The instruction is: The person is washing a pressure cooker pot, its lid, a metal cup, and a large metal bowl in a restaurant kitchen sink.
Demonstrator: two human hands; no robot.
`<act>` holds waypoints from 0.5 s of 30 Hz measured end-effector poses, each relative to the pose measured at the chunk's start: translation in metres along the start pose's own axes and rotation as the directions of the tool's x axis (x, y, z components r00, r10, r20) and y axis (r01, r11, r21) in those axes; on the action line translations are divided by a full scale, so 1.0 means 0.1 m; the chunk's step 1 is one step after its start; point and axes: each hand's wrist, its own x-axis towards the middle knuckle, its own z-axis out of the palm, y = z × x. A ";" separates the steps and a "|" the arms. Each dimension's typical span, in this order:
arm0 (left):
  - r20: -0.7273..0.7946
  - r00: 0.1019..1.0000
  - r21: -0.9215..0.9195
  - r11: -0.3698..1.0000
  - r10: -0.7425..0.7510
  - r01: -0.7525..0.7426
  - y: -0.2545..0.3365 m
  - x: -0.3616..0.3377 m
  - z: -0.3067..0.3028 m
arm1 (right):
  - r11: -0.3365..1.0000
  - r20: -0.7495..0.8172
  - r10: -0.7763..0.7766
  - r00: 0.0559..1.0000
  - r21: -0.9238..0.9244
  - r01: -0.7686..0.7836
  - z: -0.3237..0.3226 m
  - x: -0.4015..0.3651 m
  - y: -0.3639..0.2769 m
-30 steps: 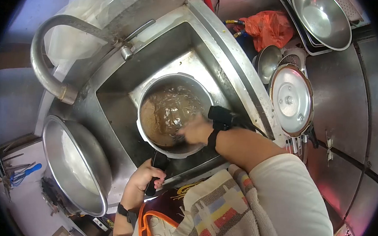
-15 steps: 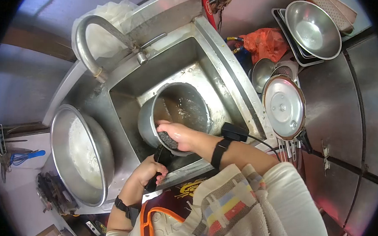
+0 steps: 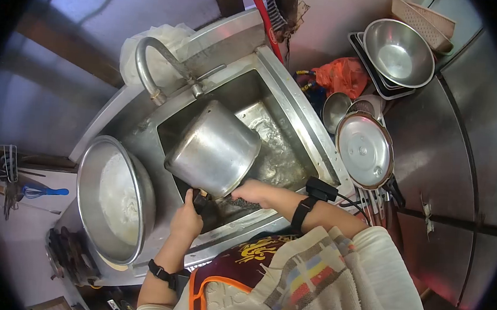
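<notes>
A steel pressure cooker pot [image 3: 217,147] is tipped over the sink [image 3: 242,92], its base and outer side turned up and its mouth facing down to the right. My left hand [image 3: 186,218] is closed around its black handle [image 3: 200,202]. At the pot's lower rim, my right hand [image 3: 253,191] grips a dark mesh scouring pad [image 3: 247,203], partly hidden beneath the fingers. Murky water [image 3: 276,168] swirls on the sink floor. The pot's inside is hidden.
Left of the basin stands a large steel bowl [image 3: 144,205] with whitish liquid. A curved faucet [image 3: 145,70] arches behind the pot. Right of the sink lie a round pressure cooker lid [image 3: 364,148], a small bowl [image 3: 336,110] and a wide steel bowl [image 3: 399,53].
The pot has been turned from mouth-up to mouth-down, and its water has run into the sink. My right hand has come out of the pot to its rim with the pad.
</notes>
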 end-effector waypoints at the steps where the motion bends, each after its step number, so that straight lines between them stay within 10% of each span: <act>1: -0.058 0.998 0.003 1.000 0.028 -0.028 -0.04 0.00 0.02 | 1.000 -0.022 0.031 0.999 0.002 -0.031 -0.04 -0.08 -0.06; 6: -0.178 0.980 0.012 0.996 0.087 -0.087 -0.18 -0.07 0.12 | 0.938 -0.041 -0.038 0.998 0.342 0.050 -0.16 0.00 0.08; 15: 0.033 0.995 -0.203 0.975 0.093 -0.085 -0.13 -0.16 0.17 | 0.651 -0.033 -0.096 0.995 0.754 0.088 -0.23 -0.06 -0.11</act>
